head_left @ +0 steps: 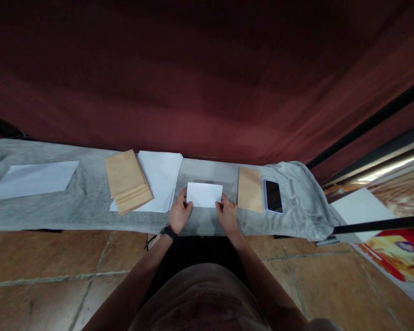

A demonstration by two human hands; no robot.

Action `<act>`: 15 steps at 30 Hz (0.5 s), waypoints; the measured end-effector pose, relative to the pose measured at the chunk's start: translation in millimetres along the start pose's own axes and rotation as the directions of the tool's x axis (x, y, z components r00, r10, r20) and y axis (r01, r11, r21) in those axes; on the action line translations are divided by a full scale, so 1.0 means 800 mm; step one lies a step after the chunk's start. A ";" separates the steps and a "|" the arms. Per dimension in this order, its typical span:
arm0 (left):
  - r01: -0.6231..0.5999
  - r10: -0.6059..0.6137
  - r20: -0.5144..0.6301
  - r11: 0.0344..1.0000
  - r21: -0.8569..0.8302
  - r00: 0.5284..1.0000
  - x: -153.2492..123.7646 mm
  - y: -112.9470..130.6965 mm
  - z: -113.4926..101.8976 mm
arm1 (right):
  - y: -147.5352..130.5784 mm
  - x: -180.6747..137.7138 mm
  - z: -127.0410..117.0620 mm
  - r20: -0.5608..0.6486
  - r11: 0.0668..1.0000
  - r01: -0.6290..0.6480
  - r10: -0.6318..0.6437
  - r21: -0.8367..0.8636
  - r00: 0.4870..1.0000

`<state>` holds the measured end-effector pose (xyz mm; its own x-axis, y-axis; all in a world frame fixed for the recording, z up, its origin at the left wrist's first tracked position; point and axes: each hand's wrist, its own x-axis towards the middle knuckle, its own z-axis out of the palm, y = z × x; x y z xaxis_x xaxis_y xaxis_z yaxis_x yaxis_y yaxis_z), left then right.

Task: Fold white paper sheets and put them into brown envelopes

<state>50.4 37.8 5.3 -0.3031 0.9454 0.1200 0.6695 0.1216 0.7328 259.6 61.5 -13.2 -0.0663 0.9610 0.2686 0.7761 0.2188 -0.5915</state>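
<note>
A small white sheet of paper (204, 195), perhaps folded, is held level between my two hands over the grey cloth. My left hand (180, 214), with a black watch at the wrist, pinches its left edge between thumb and fingers. Gripping the opposite edge is my right hand (227, 215), a ring on one finger. Just right of that hand lies a brown envelope (250, 189). To the left, a stack of white paper (161, 177) sits partly under a pile of brown envelopes (126, 177).
A phone (273, 196) lies face up toward the right end of the cloth-covered table (298, 202). More white paper (37, 178) rests at the far left. Behind the table hangs a dark red curtain (193, 92). Black poles (372, 226) and a colourful printed box (403, 257) stand at the right.
</note>
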 end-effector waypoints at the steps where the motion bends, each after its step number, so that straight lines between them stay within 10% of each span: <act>1: -0.001 0.001 -0.005 1.000 0.022 1.000 -0.001 0.001 0.001 | 0.000 0.000 0.001 -0.002 1.000 -0.003 0.003 -0.002 1.000; 9: 0.050 -0.051 0.004 0.996 0.077 0.999 0.004 -0.005 0.009 | -0.002 0.005 -0.002 0.007 0.996 -0.042 0.042 0.084 0.999; 15: 0.074 -0.087 -0.022 0.938 -0.337 0.996 0.009 -0.001 -0.002 | -0.005 0.006 -0.014 0.053 0.857 -0.138 0.129 0.496 0.990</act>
<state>46.3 43.7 6.5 -0.3751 0.9243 0.0707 0.3769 0.0824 0.9226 263.2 63.8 -1.3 0.0007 0.9888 0.1491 0.3635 0.1387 -0.9212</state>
